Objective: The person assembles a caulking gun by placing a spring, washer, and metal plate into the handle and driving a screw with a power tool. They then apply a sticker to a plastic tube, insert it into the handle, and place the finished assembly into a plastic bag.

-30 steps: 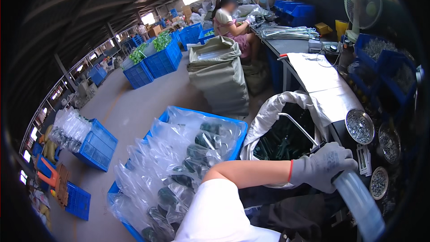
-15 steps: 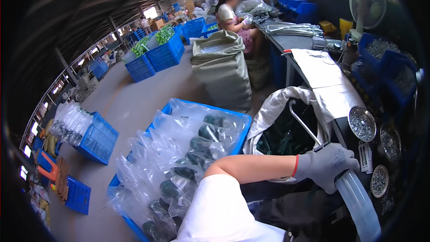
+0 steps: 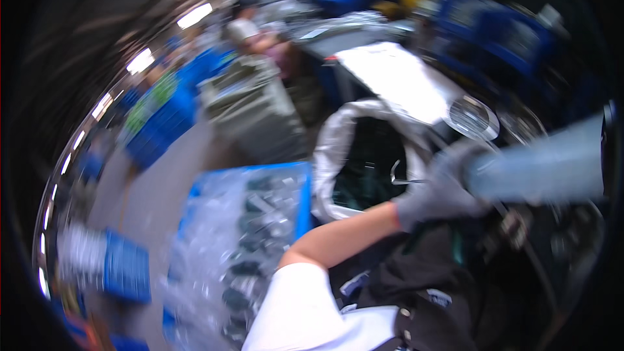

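My left hand (image 3: 445, 188), in a grey glove, is closed around a pale translucent plastic tube (image 3: 543, 164), which points out to the right. From the other side of the same fist sticks a thin metal hook (image 3: 399, 174); I cannot tell whether it is joined to the tube. Behind the hook stands an open white sack (image 3: 331, 156) with dark green things (image 3: 367, 179) inside, too dim to name. No right hand shows. Motion smears much of the picture.
Left of the sack, a blue crate (image 3: 303, 198) holds clear bags (image 3: 208, 247) with dark green pieces. A metal dish (image 3: 473, 117) sits beside a white sheet (image 3: 396, 78) on the bench. Farther off are a stuffed olive sack (image 3: 257, 114) and a seated person (image 3: 253, 36).
The tube has swung from hanging downward to nearly level, pointing right. My left hand has turned and shifted left and up in the picture. The whole view has swung too.
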Tool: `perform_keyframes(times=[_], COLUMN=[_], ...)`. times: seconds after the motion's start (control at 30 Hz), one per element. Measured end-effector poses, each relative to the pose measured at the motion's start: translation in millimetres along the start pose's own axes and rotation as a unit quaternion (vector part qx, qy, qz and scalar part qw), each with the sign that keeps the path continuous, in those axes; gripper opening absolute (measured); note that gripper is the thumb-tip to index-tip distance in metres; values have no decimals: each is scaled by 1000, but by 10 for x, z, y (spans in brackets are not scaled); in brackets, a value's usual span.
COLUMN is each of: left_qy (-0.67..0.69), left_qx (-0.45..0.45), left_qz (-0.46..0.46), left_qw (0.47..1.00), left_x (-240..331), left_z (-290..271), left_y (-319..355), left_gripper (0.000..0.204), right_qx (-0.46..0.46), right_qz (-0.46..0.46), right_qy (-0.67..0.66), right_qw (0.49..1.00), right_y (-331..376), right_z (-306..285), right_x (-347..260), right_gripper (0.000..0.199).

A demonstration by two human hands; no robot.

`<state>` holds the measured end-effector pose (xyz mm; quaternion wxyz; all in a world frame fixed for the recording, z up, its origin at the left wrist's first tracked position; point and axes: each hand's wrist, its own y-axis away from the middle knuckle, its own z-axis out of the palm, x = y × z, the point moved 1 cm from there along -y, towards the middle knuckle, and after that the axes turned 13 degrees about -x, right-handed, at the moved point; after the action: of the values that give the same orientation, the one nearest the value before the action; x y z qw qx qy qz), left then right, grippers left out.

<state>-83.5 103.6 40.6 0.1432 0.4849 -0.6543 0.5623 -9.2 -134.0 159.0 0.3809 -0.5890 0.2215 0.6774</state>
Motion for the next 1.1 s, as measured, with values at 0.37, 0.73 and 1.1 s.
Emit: perform_keyframes(times=[0.37, 0.73, 1.1], left_qy=[692, 776, 748], left_qx=[-56, -245, -77], left_qz=[-54, 107, -44], left_qw=[717, 572, 658], left_x=[-89, -36, -350], left_z=[288, 856, 414], left_y=[-59, -277, -269], left_gripper=[59, 60, 44], right_qx=[-69, -201, 28], right_qz=[31, 260, 219], right_qy=[118, -574, -90], right_qw=[990, 750, 971], right_y=[881, 1220, 1206], right_z=[-532, -654, -1080], right_x=[1527, 2010, 1208], right_gripper=[22, 60, 53])
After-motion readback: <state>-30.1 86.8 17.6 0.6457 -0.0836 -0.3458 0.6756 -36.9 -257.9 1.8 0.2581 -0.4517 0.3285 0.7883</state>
